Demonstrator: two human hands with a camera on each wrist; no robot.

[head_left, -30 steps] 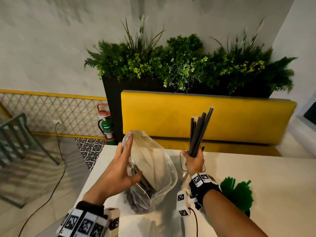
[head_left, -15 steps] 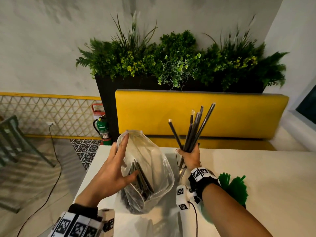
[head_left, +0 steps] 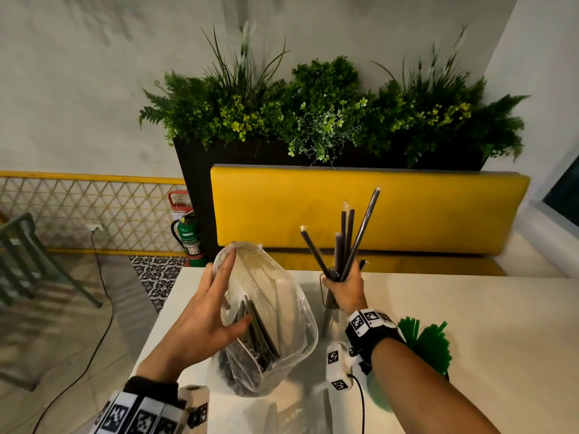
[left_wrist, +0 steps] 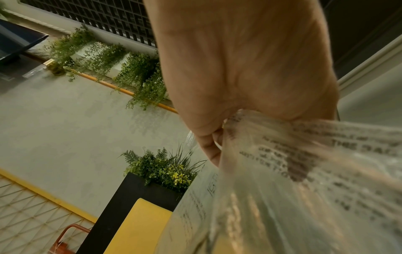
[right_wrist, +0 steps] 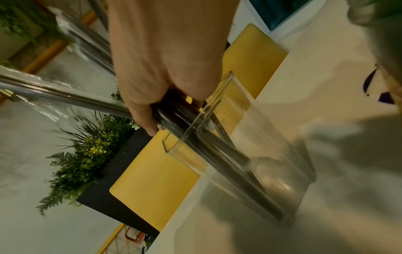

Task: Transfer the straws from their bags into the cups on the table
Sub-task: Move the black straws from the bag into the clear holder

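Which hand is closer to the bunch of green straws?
The right hand. The green straws sit just beside its wrist, while that hand grips black straws over a clear cup. The left hand is farther off, holding the plastic bag.

yellow bench backrest [head_left: 369, 211] behind the table, black planter [head_left: 194, 189] stuffed with ferns and greenery [head_left: 329, 111] behind that. green fire extinguisher [head_left: 187, 233] by a yellow lattice panel [head_left: 78, 211], black cable [head_left: 106, 296] trailing over the floor, grey chair [head_left: 28, 261] far left.

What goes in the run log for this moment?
right hand lowers black straws into clear cup | left hand holds bag
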